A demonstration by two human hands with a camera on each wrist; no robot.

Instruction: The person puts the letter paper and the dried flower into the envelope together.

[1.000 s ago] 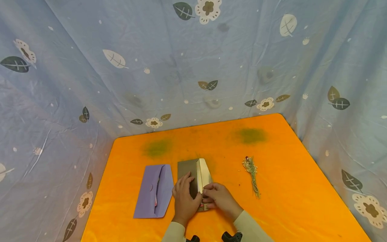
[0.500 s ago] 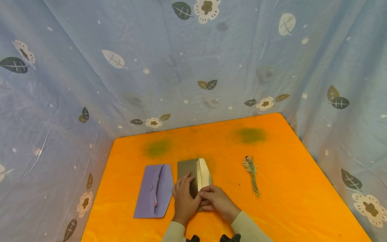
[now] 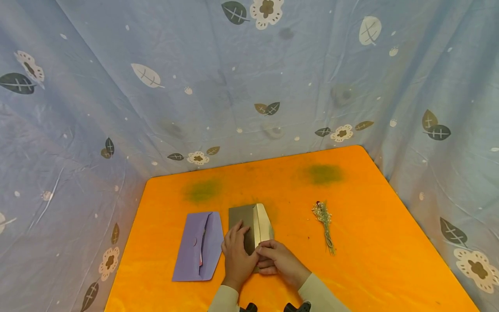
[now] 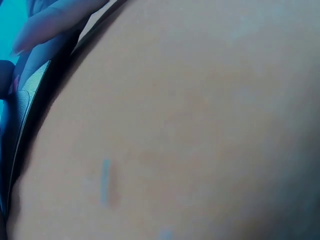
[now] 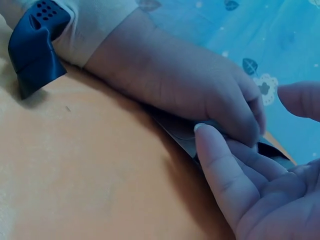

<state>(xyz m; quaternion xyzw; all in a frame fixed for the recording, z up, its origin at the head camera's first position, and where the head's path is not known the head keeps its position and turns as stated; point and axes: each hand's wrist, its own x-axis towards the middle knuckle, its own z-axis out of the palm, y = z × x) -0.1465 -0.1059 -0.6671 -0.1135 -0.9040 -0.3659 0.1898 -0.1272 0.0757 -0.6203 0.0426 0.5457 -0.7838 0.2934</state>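
Observation:
A dark gold envelope (image 3: 241,213) lies on the table, its pale gold flap (image 3: 265,223) folded out to the right. My left hand (image 3: 238,255) rests on the envelope's front, fingers spread, its thumb by the mouth. At the lower part of the mouth, my right hand (image 3: 281,261) has bent fingers bunched at the envelope's edge, close to the left thumb. What lies between its fingertips is hidden. In the right wrist view, the right little finger (image 5: 220,160) reaches forward beside the envelope. A small pinkish-red bit (image 4: 14,84) shows near the edge in the left wrist view.
A purple envelope (image 3: 189,242) lies to the left, flap out and mouth slightly parted, with something inside. To the right lies a small bunch of dried flowers (image 3: 324,223). Patterned blue curtains (image 3: 234,86) surround the orange table (image 3: 370,216) at the back and sides.
My right hand's fingertips have shifted slightly left and down along the envelope's mouth, covering a red bit that showed there earlier. My left hand has barely moved.

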